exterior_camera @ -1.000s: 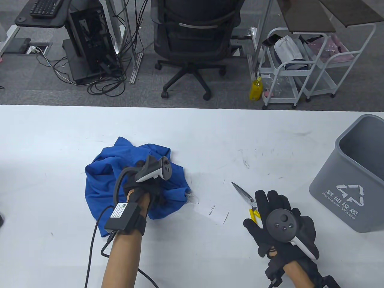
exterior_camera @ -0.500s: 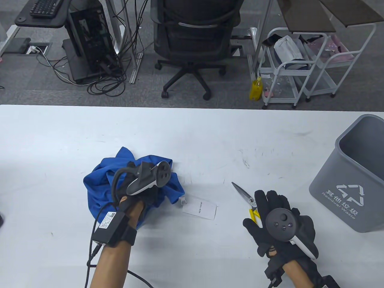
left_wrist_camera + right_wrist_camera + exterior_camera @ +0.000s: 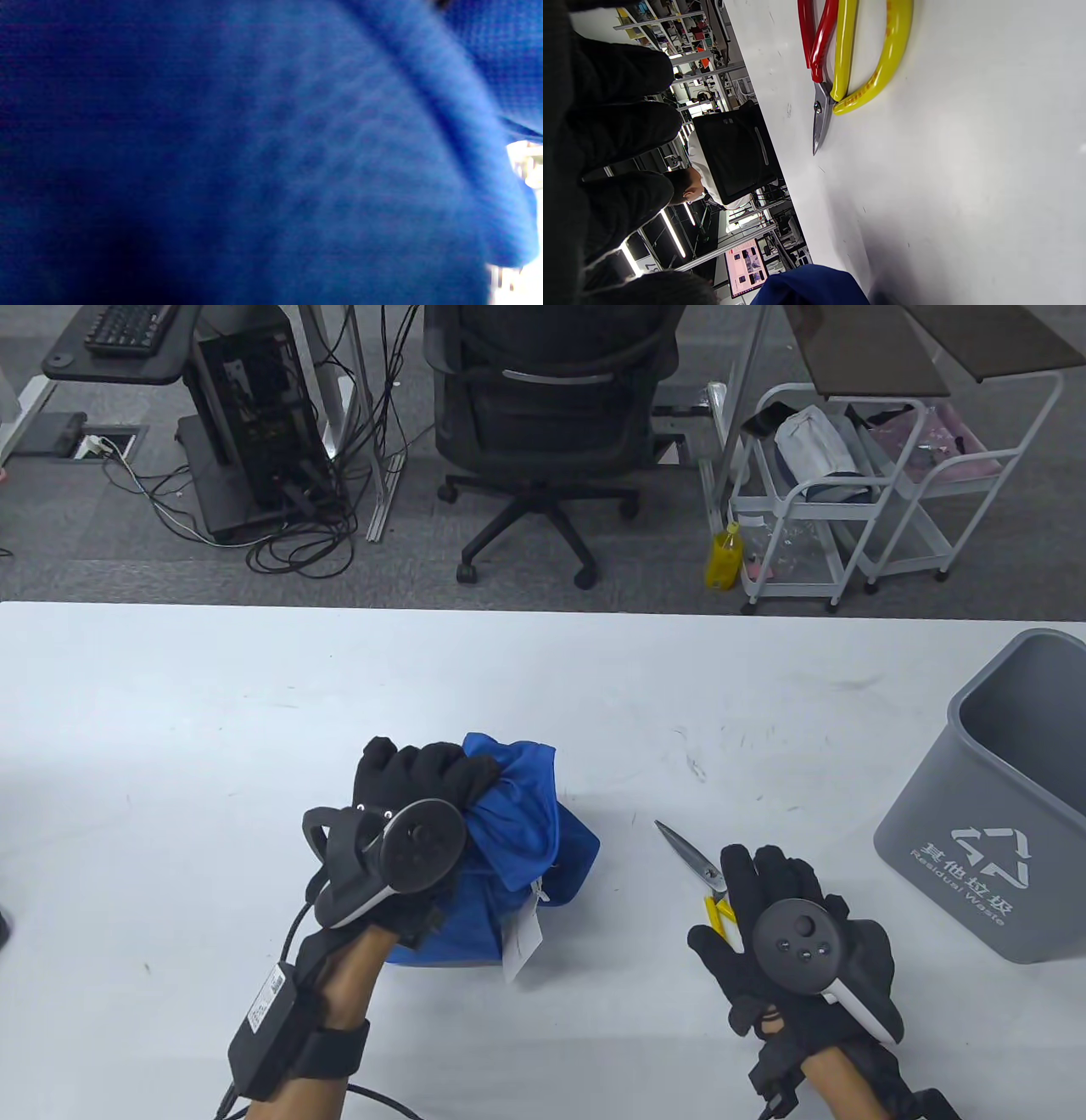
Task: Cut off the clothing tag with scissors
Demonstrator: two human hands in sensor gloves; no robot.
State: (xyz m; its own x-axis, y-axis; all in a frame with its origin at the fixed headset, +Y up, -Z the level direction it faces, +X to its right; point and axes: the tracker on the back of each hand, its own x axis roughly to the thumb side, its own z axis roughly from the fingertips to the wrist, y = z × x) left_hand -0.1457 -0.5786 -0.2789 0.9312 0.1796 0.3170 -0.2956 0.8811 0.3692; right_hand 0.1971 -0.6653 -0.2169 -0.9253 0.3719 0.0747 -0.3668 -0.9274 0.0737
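My left hand (image 3: 424, 772) grips a bunched blue garment (image 3: 526, 840) at its top and holds it up off the white table (image 3: 170, 712). The white paper tag (image 3: 522, 940) hangs from the garment's lower edge on a thin string. The garment fills the left wrist view (image 3: 254, 169). Scissors (image 3: 691, 857) with yellow and red handles lie shut on the table, blades pointing away to the left. My right hand (image 3: 764, 882) is spread flat over their handles. In the right wrist view the scissors (image 3: 840, 63) lie free on the table, apart from my fingers (image 3: 619, 127).
A grey waste bin (image 3: 950, 848) stands at the table's right edge. A black cable runs from my left wrist off the front edge. An office chair and wire carts stand on the floor beyond the far edge.
My left hand has gathered the garment, lifted it and carried it right. The tag has left the table and now hangs below it. My right hand has not moved.
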